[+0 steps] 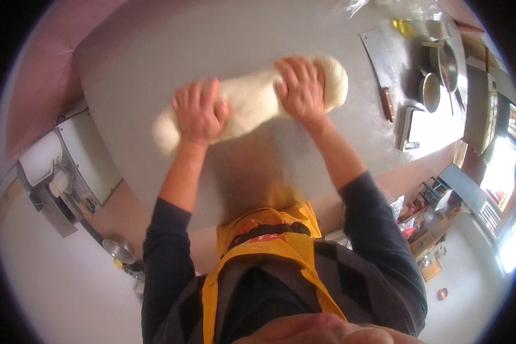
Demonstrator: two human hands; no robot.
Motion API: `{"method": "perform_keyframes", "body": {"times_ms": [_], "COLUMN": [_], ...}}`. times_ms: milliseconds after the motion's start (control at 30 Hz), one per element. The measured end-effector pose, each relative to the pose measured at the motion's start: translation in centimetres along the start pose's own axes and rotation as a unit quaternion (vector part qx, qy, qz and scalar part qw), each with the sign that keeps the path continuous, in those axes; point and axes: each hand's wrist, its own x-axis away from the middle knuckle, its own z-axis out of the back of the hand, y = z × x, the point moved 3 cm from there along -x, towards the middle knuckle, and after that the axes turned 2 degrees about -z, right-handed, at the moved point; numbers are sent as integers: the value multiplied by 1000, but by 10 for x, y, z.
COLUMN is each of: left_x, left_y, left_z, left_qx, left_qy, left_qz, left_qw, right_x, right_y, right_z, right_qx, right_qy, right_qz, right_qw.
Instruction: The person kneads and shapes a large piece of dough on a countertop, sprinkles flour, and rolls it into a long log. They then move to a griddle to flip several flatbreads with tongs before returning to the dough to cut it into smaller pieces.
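A thick, pale log of dough (251, 101) lies on the grey metal worktop (155, 47), slanting up towards the right. My left hand (201, 109) presses on it from above near its left end, thumb and fingers spread a little. Near the right end, my right hand (301, 86) lies over the dough with its fingers across the top. The dough bulges out beyond both hands, and its middle shows between them. Both palms are hidden against the dough.
On the right of the worktop lie a cleaver with a wooden handle (387, 104), a scale (411, 129), a metal bowl (430, 92) and a larger pan (447, 66). A bottle of yellow liquid (402, 28) is behind them. A white-topped machine (88, 155) stands left of the worktop.
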Motion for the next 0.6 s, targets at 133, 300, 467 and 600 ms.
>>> {"method": "perform_keyframes", "body": {"times_ms": [133, 300, 467, 600], "left_x": [-81, -161, -78, 11], "left_y": [-75, -115, -85, 42], "left_z": [-42, -54, -42, 36], "left_qx": [-49, -182, -5, 53], "left_qy": [76, 117, -121, -162], "left_qz": [31, 20, 31, 31], "left_qw": [995, 976, 992, 985], "right_x": [-99, -209, -149, -1], "right_y": [34, 57, 47, 26], "right_z": [-36, -54, -50, 17], "right_qx": [24, 40, -38, -44], "right_qy": [66, 14, -230, -58], "right_qz": [-2, -21, 43, 109], "right_qw": [998, 999, 971, 991]}}
